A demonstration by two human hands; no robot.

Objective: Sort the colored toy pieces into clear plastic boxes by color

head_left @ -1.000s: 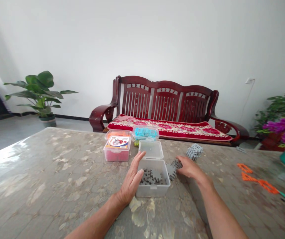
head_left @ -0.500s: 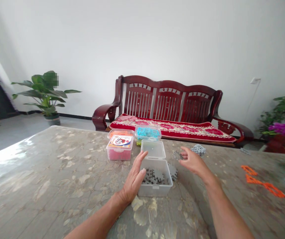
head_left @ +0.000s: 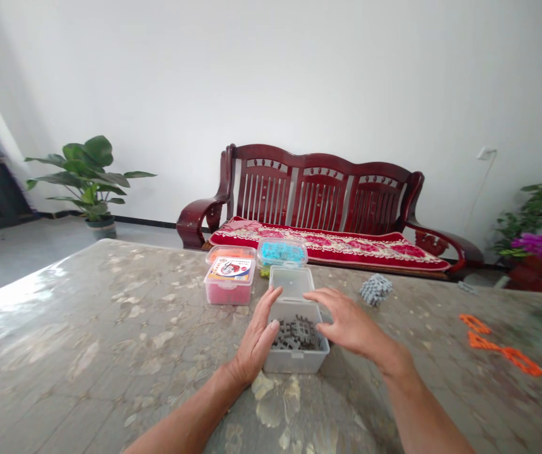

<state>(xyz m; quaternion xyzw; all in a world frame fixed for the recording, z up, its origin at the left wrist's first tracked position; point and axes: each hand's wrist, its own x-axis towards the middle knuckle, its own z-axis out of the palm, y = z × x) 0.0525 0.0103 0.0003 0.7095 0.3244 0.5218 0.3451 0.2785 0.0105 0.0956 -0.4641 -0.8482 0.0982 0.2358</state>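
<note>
A clear plastic box [head_left: 295, 360] stands on the table, its hinged lid [head_left: 292, 282] flipped back. Inside lie dark grey interlocking plastic building pieces [head_left: 294, 334], some joined into a flat lattice. My left hand [head_left: 257, 334] rests along the box's left wall, fingers stretched out and thumb apart over the rim. At the right rim, my right hand [head_left: 346, 321] hovers with fingers and thumb apart and no piece visible between them. Its fingertips reach over the box near the lid hinge. Right of it sits a light grey ball-like cluster of joined pieces [head_left: 375, 289].
Behind the open box are a lidded box of pink pieces [head_left: 228, 293] and a box of blue pieces [head_left: 280, 252]. An orange chain of joined pieces [head_left: 502, 352] lies on the right of the patterned table [head_left: 110, 353]. A wooden bench [head_left: 318, 189] stands beyond.
My right hand has moved left from beside the box to its right rim. The grey lattice it held is now in the box, and its fingers have opened. My left hand stayed put.
</note>
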